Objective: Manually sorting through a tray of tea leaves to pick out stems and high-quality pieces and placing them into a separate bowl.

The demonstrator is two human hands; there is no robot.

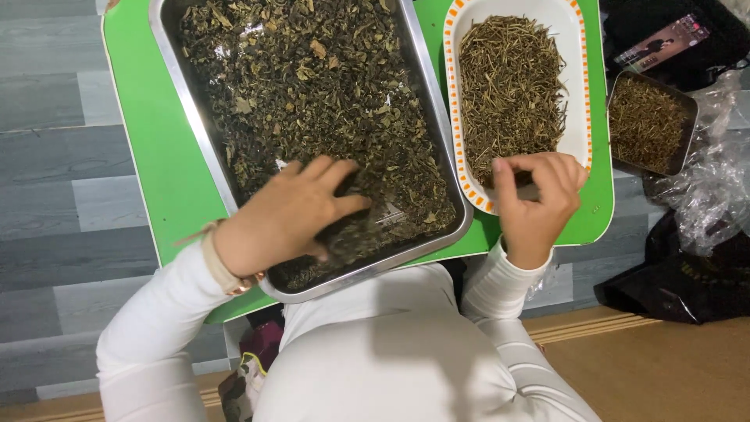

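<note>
A steel tray (pixel 186 101) full of dark dried leaves (pixel 312 86) lies on a green table (pixel 148 156). My left hand (pixel 285 211) rests palm down in the leaves at the tray's near end, fingers spread. To the right stands a white oval dish with an orange rim (pixel 578 86) holding thin brownish stems (pixel 508 86). My right hand (pixel 535 199) hovers over the dish's near end, fingers curled and pinched together; whether a stem is between them cannot be told.
A small dark metal tray (pixel 691 117) with more stems sits right of the table. Beyond it lie a phone (pixel 660 43), crumpled clear plastic (pixel 715 180) and a black bag (pixel 672 281). Grey plank floor (pixel 55 156) lies to the left.
</note>
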